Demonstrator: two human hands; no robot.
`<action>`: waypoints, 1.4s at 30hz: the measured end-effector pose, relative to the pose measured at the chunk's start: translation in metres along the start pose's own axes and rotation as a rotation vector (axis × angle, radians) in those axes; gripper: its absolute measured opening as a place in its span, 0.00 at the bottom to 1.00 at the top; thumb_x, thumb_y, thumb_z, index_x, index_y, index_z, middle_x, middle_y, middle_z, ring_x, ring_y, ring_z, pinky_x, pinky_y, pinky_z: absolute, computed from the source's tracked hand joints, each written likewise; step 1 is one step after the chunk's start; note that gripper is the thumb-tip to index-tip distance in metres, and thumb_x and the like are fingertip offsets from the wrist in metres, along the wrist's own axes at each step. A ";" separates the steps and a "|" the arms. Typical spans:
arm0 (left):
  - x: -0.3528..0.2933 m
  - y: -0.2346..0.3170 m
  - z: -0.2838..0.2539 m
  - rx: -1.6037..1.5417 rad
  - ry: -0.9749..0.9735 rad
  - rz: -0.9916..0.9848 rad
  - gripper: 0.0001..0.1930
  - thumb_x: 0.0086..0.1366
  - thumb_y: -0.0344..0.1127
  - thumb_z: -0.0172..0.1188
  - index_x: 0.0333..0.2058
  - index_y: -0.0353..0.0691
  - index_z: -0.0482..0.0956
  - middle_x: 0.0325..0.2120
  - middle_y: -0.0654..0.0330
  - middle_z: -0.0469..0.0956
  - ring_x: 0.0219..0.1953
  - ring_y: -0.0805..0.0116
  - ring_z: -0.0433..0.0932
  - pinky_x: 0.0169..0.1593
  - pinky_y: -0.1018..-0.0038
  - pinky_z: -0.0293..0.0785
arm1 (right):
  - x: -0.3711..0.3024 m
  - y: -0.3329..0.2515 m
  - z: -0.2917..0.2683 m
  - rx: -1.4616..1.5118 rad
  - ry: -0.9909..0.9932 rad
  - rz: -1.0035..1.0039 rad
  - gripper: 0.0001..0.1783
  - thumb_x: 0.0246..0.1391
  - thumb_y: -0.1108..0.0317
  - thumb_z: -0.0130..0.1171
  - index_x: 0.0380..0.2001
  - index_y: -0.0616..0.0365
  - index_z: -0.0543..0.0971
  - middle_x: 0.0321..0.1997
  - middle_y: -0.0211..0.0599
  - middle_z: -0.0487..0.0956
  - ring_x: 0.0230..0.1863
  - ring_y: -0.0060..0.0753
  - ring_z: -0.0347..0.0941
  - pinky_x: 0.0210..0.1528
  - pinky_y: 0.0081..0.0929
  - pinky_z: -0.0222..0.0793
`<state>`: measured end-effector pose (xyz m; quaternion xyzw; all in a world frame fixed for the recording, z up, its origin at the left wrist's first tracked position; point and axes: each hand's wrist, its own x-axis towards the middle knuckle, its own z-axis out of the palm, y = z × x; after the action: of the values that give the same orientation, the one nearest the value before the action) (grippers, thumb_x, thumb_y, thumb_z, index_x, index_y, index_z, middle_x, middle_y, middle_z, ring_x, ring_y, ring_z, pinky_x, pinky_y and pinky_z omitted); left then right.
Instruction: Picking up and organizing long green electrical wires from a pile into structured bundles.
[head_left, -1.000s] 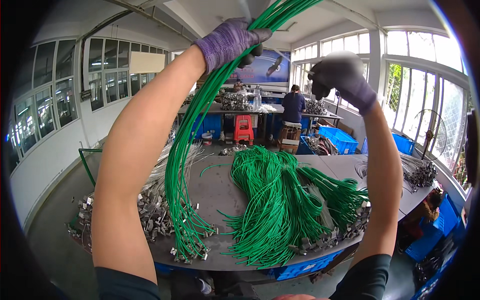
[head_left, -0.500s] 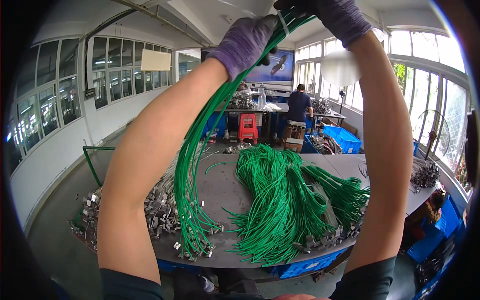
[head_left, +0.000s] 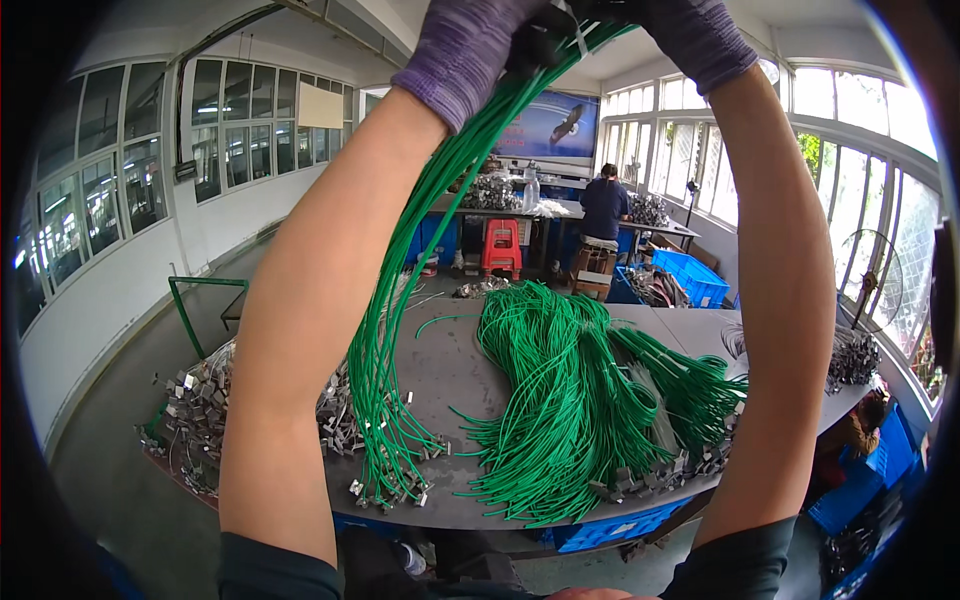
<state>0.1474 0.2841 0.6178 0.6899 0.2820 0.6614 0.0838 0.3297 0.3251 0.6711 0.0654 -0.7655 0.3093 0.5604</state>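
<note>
Left fingers point(head_left: 538, 42) are clamping the raised green cables point(head_left: 405, 265), can't tell about the right hand point(head_left: 690, 40); guessing they're bundling, next needing steady tension.

The green cords point(head_left: 425, 220) looked like smooth, faintly glossy plastic, their end clips point(head_left: 421, 498) shiny metal, the gloves point(head_left: 462, 62) knitted cloth, the tabletop point(head_left: 458, 365) matt, the stool point(head_left: 501, 243) and crate point(head_left: 692, 272) smooth plastic.
</note>
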 end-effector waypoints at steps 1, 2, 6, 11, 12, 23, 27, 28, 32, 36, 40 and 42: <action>-0.002 -0.003 0.010 -0.201 -0.036 0.095 0.09 0.58 0.37 0.60 0.28 0.37 0.77 0.18 0.63 0.74 0.21 0.71 0.73 0.25 0.76 0.68 | 0.001 0.000 -0.001 -0.002 0.000 0.001 0.13 0.53 0.69 0.57 0.39 0.66 0.74 0.34 0.43 0.79 0.34 0.40 0.79 0.39 0.35 0.78; -0.003 -0.005 0.016 -0.402 -0.072 0.190 0.11 0.58 0.39 0.61 0.30 0.36 0.76 0.18 0.65 0.74 0.21 0.75 0.72 0.25 0.79 0.67 | 0.003 -0.001 -0.002 -0.077 -0.066 -0.039 0.13 0.53 0.69 0.57 0.40 0.65 0.74 0.33 0.41 0.79 0.33 0.37 0.78 0.39 0.32 0.77; 0.004 -0.010 0.020 0.180 0.154 0.395 0.12 0.57 0.36 0.63 0.29 0.33 0.75 0.20 0.62 0.75 0.21 0.74 0.71 0.26 0.78 0.67 | -0.003 -0.012 0.016 -0.422 -0.190 -0.124 0.16 0.53 0.68 0.57 0.43 0.66 0.75 0.30 0.38 0.79 0.33 0.30 0.77 0.42 0.26 0.74; 0.005 -0.001 0.028 -0.025 0.066 0.388 0.09 0.61 0.34 0.59 0.28 0.34 0.73 0.18 0.63 0.73 0.20 0.75 0.70 0.24 0.77 0.64 | -0.004 -0.013 0.015 -0.628 -0.346 -0.417 0.22 0.48 0.73 0.55 0.49 0.65 0.72 0.40 0.40 0.78 0.41 0.31 0.75 0.49 0.27 0.70; 0.007 -0.004 0.022 0.090 0.073 0.367 0.08 0.61 0.33 0.58 0.28 0.35 0.73 0.18 0.63 0.73 0.20 0.75 0.70 0.23 0.77 0.64 | -0.008 -0.018 0.018 -0.646 -0.328 -0.454 0.25 0.45 0.75 0.55 0.50 0.65 0.71 0.45 0.42 0.77 0.44 0.31 0.74 0.51 0.27 0.69; 0.009 0.000 -0.002 0.036 0.017 0.129 0.07 0.59 0.32 0.60 0.30 0.33 0.75 0.20 0.59 0.78 0.20 0.72 0.75 0.25 0.77 0.71 | -0.022 0.000 0.023 -0.625 -0.133 -0.178 0.17 0.48 0.76 0.55 0.44 0.68 0.74 0.29 0.43 0.80 0.26 0.27 0.77 0.29 0.22 0.73; 0.009 0.003 -0.011 -0.052 -0.026 0.124 0.08 0.56 0.31 0.62 0.31 0.32 0.76 0.20 0.59 0.78 0.22 0.71 0.76 0.26 0.75 0.72 | -0.013 0.044 0.000 -0.128 -0.533 -0.448 0.21 0.49 0.76 0.55 0.47 0.70 0.70 0.26 0.42 0.80 0.19 0.27 0.75 0.20 0.20 0.70; 0.011 0.001 -0.019 -0.059 -0.029 0.070 0.09 0.55 0.30 0.63 0.33 0.32 0.76 0.22 0.58 0.78 0.22 0.70 0.77 0.26 0.75 0.73 | -0.017 0.039 0.013 -0.121 -0.536 -0.445 0.21 0.49 0.76 0.55 0.47 0.70 0.70 0.26 0.42 0.80 0.19 0.27 0.75 0.20 0.20 0.70; 0.006 0.005 -0.014 -0.037 0.015 0.058 0.14 0.51 0.27 0.64 0.38 0.33 0.74 0.28 0.57 0.79 0.27 0.67 0.78 0.30 0.73 0.75 | -0.019 0.046 0.017 -0.410 -0.273 -0.140 0.19 0.49 0.74 0.56 0.45 0.71 0.71 0.24 0.42 0.79 0.17 0.28 0.74 0.17 0.22 0.70; 0.020 -0.024 -0.035 0.099 -0.100 0.329 0.13 0.53 0.25 0.62 0.38 0.33 0.73 0.28 0.56 0.78 0.30 0.65 0.78 0.33 0.72 0.75 | -0.027 0.012 0.052 -0.755 -0.146 0.200 0.17 0.48 0.72 0.58 0.41 0.70 0.74 0.24 0.40 0.79 0.16 0.29 0.75 0.17 0.22 0.72; 0.021 -0.040 -0.035 1.044 0.103 0.865 0.09 0.56 0.25 0.58 0.36 0.33 0.71 0.24 0.54 0.76 0.31 0.62 0.78 0.33 0.70 0.74 | -0.034 -0.007 0.043 -0.684 -0.277 0.179 0.16 0.50 0.69 0.56 0.40 0.69 0.75 0.26 0.40 0.80 0.17 0.30 0.76 0.18 0.22 0.73; 0.025 -0.049 -0.035 0.851 0.237 0.737 0.06 0.57 0.24 0.55 0.33 0.34 0.69 0.23 0.51 0.74 0.29 0.60 0.77 0.32 0.68 0.72 | -0.036 -0.013 0.038 -0.646 -0.329 0.203 0.17 0.52 0.67 0.53 0.42 0.69 0.75 0.29 0.41 0.80 0.18 0.31 0.77 0.19 0.22 0.74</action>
<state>0.0994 0.3276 0.6193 0.6368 0.2718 0.5480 -0.4695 0.3176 0.2852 0.6368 -0.1421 -0.9060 0.0910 0.3882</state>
